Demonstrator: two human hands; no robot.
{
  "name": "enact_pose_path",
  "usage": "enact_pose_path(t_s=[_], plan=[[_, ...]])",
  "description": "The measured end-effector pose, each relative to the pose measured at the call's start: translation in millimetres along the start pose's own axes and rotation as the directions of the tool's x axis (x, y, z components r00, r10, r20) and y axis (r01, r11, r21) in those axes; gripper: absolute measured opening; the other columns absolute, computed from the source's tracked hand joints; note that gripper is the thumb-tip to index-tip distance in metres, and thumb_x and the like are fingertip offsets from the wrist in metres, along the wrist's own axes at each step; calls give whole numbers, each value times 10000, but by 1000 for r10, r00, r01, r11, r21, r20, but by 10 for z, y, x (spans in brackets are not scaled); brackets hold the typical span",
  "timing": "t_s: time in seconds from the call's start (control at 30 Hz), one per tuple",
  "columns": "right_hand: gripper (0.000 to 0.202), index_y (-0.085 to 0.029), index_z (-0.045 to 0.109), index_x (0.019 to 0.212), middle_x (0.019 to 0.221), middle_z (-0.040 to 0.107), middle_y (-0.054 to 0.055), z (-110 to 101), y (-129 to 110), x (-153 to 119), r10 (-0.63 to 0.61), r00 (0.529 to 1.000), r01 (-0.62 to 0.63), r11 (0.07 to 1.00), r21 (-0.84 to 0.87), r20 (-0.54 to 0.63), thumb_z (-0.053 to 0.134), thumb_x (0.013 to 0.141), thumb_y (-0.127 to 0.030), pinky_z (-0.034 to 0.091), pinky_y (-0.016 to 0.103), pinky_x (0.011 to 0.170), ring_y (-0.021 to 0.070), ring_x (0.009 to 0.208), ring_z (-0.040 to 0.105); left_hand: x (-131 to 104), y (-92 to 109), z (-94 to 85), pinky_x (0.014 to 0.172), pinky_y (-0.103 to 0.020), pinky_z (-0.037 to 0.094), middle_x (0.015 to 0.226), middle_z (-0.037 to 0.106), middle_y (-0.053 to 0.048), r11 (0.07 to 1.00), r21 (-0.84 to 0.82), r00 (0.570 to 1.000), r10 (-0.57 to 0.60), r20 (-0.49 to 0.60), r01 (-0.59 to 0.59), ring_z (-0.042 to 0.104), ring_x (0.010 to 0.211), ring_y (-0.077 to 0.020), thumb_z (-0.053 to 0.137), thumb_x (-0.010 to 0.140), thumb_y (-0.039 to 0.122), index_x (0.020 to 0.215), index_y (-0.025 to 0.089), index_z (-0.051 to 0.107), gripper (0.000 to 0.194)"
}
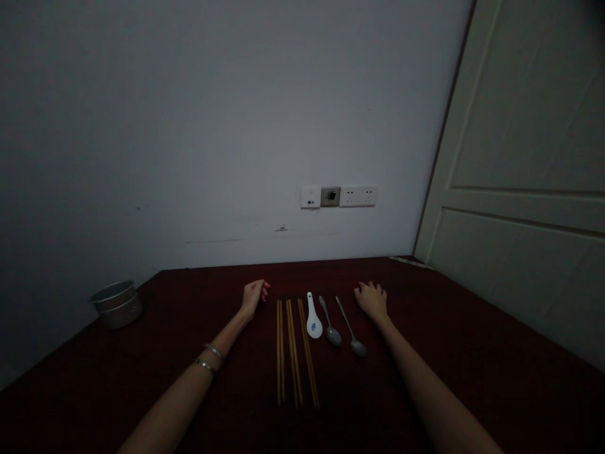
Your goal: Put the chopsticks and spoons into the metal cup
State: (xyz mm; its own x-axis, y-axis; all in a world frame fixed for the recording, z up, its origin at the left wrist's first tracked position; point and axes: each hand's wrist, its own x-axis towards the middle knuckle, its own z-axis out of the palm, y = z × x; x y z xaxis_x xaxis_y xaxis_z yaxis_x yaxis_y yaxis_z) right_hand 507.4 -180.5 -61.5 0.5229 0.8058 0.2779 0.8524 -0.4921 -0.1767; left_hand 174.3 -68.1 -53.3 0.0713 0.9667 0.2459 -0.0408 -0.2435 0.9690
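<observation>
Several chopsticks lie in three pairs, a left pair [280, 353], a middle pair [293, 353] and a right pair [309, 353]. Beside them are a white spoon [314, 325] with a blue mark, a metal spoon [333, 335] and a longer-handled metal spoon [358, 347], bowls toward me. My left hand [254, 295] rests on its side left of the chopsticks, fingers loosely curled and apart, holding nothing. Palm down on the table, my right hand [372, 299] lies right of the spoons with its fingers spread and nothing held.
A metal pot [117, 306] stands at the left edge of the dark red table [212, 280]. Behind the table is a wall with sockets [358, 197] and a switch [330, 197]. A pale panelled door [520, 214] is at the right.
</observation>
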Motion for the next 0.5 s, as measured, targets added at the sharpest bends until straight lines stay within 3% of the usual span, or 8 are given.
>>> enact_pose_path(t_s=[0.23, 0.5], plan=[[433, -173, 563, 1180, 1221, 506, 158, -74, -19, -40, 2, 1000, -2, 1000, 3, 10, 317, 865, -342, 278, 449, 929, 323, 1164, 401, -4, 9, -5, 371, -199, 324, 438, 494, 18, 1000, -1, 1000, 6, -5, -6, 415, 348, -79, 519, 641, 399, 605, 127, 595, 285], [432, -185, 559, 1190, 1248, 493, 150, 0, 6, -23, -8, 1000, 8, 1000, -5, -17, 329, 864, -351, 270, 451, 939, 319, 1175, 395, -14, 23, 8, 366, -197, 320, 429, 491, 20, 1000, 12, 1000, -7, 3, 7, 410, 336, -77, 506, 649, 355, 595, 129, 588, 247]])
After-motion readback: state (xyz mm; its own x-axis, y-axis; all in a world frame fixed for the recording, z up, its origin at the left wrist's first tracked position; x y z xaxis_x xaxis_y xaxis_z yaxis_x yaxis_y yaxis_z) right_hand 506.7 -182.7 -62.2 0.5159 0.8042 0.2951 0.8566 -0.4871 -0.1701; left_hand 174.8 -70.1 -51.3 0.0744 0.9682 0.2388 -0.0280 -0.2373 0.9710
